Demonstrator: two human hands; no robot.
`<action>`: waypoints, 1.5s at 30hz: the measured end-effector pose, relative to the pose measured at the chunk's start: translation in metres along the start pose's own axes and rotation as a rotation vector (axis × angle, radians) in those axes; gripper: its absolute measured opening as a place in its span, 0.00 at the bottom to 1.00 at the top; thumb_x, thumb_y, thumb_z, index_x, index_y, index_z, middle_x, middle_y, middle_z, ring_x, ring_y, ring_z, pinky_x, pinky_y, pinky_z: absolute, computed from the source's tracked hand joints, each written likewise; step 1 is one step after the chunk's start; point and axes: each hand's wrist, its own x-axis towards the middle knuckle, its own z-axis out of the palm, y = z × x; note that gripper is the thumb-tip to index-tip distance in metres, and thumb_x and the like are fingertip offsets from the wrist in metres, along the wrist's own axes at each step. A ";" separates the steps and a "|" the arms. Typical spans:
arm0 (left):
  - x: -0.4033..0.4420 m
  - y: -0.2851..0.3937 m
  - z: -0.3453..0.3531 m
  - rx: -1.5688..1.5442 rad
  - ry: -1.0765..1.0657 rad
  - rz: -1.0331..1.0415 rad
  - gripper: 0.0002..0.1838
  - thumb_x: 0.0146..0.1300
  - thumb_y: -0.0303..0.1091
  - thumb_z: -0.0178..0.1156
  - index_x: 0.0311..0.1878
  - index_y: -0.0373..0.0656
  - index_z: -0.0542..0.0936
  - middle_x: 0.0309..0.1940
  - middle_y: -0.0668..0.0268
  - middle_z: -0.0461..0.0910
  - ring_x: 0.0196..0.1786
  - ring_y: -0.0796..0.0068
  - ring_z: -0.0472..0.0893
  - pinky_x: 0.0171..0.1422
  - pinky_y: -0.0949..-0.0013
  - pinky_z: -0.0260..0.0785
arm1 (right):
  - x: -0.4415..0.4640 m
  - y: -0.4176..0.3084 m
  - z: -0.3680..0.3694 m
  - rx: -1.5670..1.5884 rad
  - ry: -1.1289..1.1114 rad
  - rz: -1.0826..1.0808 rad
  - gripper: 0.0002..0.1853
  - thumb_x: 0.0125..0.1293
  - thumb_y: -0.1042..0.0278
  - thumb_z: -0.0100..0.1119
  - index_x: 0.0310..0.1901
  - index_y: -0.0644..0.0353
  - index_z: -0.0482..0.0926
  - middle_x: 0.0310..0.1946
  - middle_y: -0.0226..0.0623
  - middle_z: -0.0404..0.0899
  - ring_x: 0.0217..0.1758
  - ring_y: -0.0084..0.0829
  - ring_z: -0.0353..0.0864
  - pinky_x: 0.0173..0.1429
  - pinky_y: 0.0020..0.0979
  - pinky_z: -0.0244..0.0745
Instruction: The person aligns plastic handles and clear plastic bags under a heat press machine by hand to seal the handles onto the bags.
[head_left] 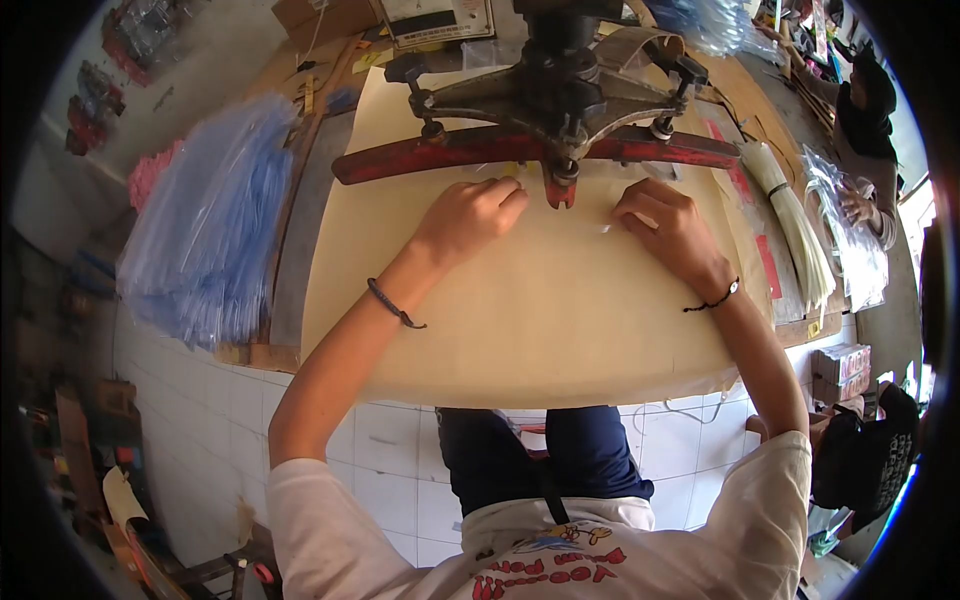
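My left hand [478, 214] rests on the tan sheet [530, 320], fingers curled in and fingertips close to the press's red bar [440, 153]. Across from it, my right hand [668, 222] is closed in a pinch, thumb against the curled fingers. A faint clear plastic edge seems to run between the two hands, though what either one grips is too thin to make out. Above and between them hangs the dark metal press head [560, 95], its red bar running left to right and a short red prong [562, 192] pointing toward me.
Bluish clear plastic sheets [210, 225] are piled at the left edge. To the right lie a bundle of pale strips [795, 225] and clear plastic [850, 240], touched by another person's hand [858, 203]. Another person in black [870, 455] is lower right. A control box [437, 20] stands behind.
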 end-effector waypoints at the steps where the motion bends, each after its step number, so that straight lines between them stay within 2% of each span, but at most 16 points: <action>1: 0.000 0.000 0.000 -0.002 -0.005 -0.008 0.06 0.57 0.23 0.66 0.39 0.39 0.84 0.41 0.62 0.85 0.38 0.65 0.88 0.38 0.67 0.84 | 0.000 0.000 0.000 0.001 -0.004 -0.003 0.04 0.63 0.78 0.64 0.38 0.58 0.84 0.39 0.34 0.82 0.39 0.39 0.84 0.44 0.38 0.81; 6: 0.000 -0.002 0.003 -0.018 -0.040 -0.049 0.06 0.58 0.23 0.66 0.40 0.38 0.84 0.41 0.62 0.85 0.38 0.64 0.88 0.40 0.66 0.84 | 0.003 -0.003 0.002 0.007 0.021 0.002 0.05 0.62 0.78 0.64 0.38 0.59 0.85 0.39 0.35 0.82 0.39 0.40 0.84 0.44 0.38 0.81; 9: 0.002 -0.002 0.005 -0.009 0.076 -0.010 0.08 0.49 0.21 0.64 0.34 0.39 0.81 0.33 0.64 0.81 0.33 0.66 0.86 0.34 0.66 0.83 | 0.004 -0.002 0.002 0.004 0.023 0.011 0.05 0.62 0.78 0.64 0.38 0.59 0.85 0.39 0.35 0.82 0.39 0.40 0.84 0.44 0.38 0.81; 12: 0.004 -0.002 0.005 -0.025 0.075 -0.016 0.07 0.49 0.21 0.63 0.34 0.39 0.81 0.32 0.64 0.81 0.33 0.66 0.86 0.34 0.66 0.83 | 0.004 -0.001 0.002 0.002 0.019 0.014 0.04 0.62 0.78 0.64 0.38 0.59 0.85 0.39 0.35 0.82 0.39 0.40 0.85 0.44 0.38 0.81; 15: 0.002 -0.002 0.002 -0.023 -0.034 -0.052 0.06 0.59 0.23 0.65 0.40 0.38 0.84 0.39 0.62 0.85 0.37 0.64 0.88 0.39 0.66 0.84 | 0.004 -0.002 0.001 0.001 -0.001 0.037 0.05 0.62 0.79 0.65 0.38 0.59 0.85 0.40 0.36 0.83 0.41 0.40 0.85 0.46 0.38 0.82; 17: 0.003 -0.001 0.000 -0.013 -0.033 -0.058 0.06 0.58 0.23 0.65 0.40 0.38 0.84 0.38 0.62 0.84 0.37 0.64 0.88 0.39 0.65 0.84 | 0.004 -0.001 -0.001 0.000 -0.033 0.075 0.06 0.60 0.81 0.68 0.38 0.60 0.85 0.42 0.37 0.84 0.45 0.39 0.86 0.49 0.36 0.82; 20: 0.004 -0.002 0.001 -0.009 -0.034 -0.061 0.06 0.58 0.23 0.65 0.40 0.38 0.84 0.38 0.62 0.84 0.37 0.64 0.88 0.40 0.65 0.84 | 0.005 -0.003 -0.002 0.023 -0.003 0.040 0.03 0.64 0.77 0.63 0.38 0.59 0.85 0.38 0.35 0.82 0.39 0.40 0.84 0.44 0.39 0.81; 24: 0.005 -0.003 0.000 -0.004 -0.035 -0.055 0.07 0.57 0.23 0.65 0.40 0.38 0.84 0.38 0.63 0.84 0.38 0.65 0.88 0.40 0.65 0.84 | 0.006 -0.002 -0.003 0.004 0.003 0.024 0.03 0.64 0.77 0.64 0.38 0.59 0.85 0.38 0.35 0.82 0.39 0.40 0.84 0.44 0.39 0.80; 27: 0.007 -0.002 0.001 -0.006 0.066 -0.022 0.07 0.50 0.22 0.63 0.34 0.39 0.81 0.32 0.63 0.81 0.33 0.64 0.86 0.36 0.65 0.83 | 0.006 -0.002 -0.003 -0.001 0.002 0.015 0.04 0.63 0.77 0.64 0.38 0.59 0.85 0.38 0.35 0.82 0.39 0.40 0.84 0.44 0.39 0.80; 30: 0.003 -0.003 0.001 0.003 -0.045 -0.059 0.07 0.58 0.23 0.65 0.40 0.39 0.84 0.38 0.63 0.84 0.38 0.65 0.88 0.40 0.66 0.84 | 0.005 -0.002 -0.001 0.004 0.006 0.012 0.04 0.63 0.78 0.64 0.38 0.58 0.85 0.38 0.36 0.82 0.39 0.41 0.84 0.45 0.39 0.81; 45: 0.004 -0.002 0.000 -0.015 -0.029 -0.060 0.08 0.57 0.23 0.65 0.40 0.38 0.84 0.39 0.63 0.85 0.40 0.64 0.88 0.43 0.65 0.84 | 0.005 -0.003 -0.004 0.004 -0.007 0.014 0.03 0.64 0.76 0.64 0.38 0.58 0.85 0.38 0.35 0.82 0.39 0.41 0.84 0.45 0.39 0.81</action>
